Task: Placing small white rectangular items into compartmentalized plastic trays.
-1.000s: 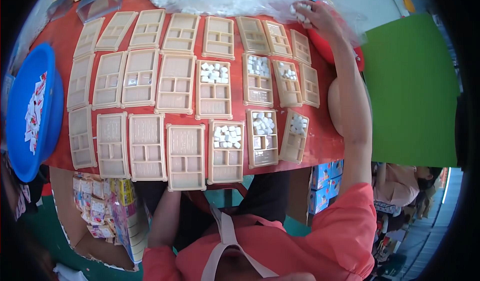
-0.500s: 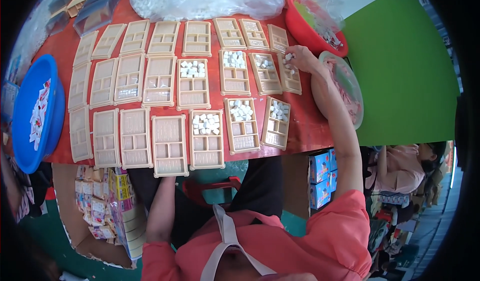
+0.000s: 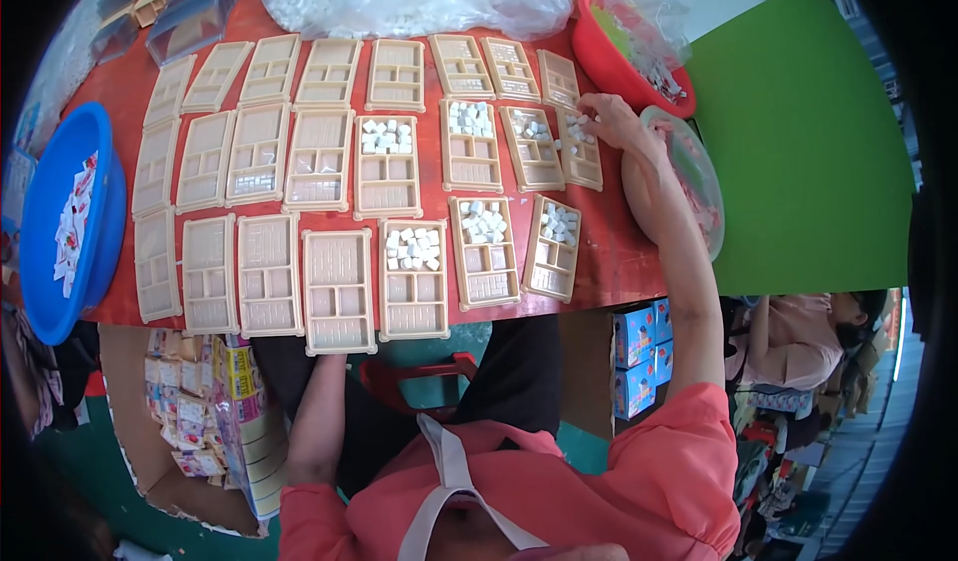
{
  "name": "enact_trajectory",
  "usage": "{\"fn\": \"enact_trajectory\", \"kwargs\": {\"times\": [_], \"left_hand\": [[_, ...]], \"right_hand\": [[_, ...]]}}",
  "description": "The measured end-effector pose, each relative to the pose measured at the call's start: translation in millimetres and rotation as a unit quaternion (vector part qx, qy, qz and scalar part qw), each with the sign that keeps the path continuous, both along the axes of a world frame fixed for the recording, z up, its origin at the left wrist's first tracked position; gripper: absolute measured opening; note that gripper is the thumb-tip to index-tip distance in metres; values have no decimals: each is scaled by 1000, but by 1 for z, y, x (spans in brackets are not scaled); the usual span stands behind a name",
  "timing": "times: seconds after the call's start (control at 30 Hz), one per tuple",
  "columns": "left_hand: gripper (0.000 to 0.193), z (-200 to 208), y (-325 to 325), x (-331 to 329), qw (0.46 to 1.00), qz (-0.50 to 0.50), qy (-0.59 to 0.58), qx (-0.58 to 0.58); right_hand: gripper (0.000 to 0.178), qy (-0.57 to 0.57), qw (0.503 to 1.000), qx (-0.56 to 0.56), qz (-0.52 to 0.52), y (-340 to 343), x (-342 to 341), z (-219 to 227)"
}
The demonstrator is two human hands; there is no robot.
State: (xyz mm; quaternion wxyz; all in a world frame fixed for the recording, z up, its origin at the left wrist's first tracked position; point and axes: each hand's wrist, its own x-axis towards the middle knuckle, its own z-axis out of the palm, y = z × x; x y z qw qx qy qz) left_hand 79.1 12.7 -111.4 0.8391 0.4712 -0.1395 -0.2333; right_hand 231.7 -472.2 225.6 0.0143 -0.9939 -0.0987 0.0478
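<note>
My right hand [image 3: 611, 122] is over a beige compartment tray [image 3: 581, 170] at the far right of the middle row. Its fingers are bent and a little apart, beside several small white cubes [image 3: 577, 134] in the tray's far compartment. My left forearm [image 3: 317, 411] reaches up to the table's near edge; the left hand is hidden under a tray [image 3: 337, 296] that juts over that edge. Other trays to the right of centre have white cubes in their large compartment, such as the near tray [image 3: 413, 296]. The trays on the left hold no cubes.
A large clear bag of white cubes [image 3: 414, 2] lies at the back. A red basin [image 3: 639, 77] and a translucent bowl [image 3: 654, 212] of pink packets stand right. At left is a blue basin [image 3: 105, 222] of small packets. Open cartons [image 3: 150, 461] sit below the table.
The white cubes at my right fingertips now lie in the far-right tray. The right hand has shifted slightly nearer and rightward, its fingers loosened. My left arm stays nearly in place.
</note>
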Motion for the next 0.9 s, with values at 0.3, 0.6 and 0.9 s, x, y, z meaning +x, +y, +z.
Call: {"fn": "enact_trajectory", "kwargs": {"times": [0.3,0.6,0.9], "left_hand": [[59,4,-4,-1,997,11,50,-52],[59,2,-3,5,990,30,98,-99],[59,8,6,-5,979,68,119,-152]], "right_hand": [[20,-34,999,17,38,2,-3,-3],[18,-41,988,146,40,67,4,18],[21,-64,985,134,82,82,22,42]]}}
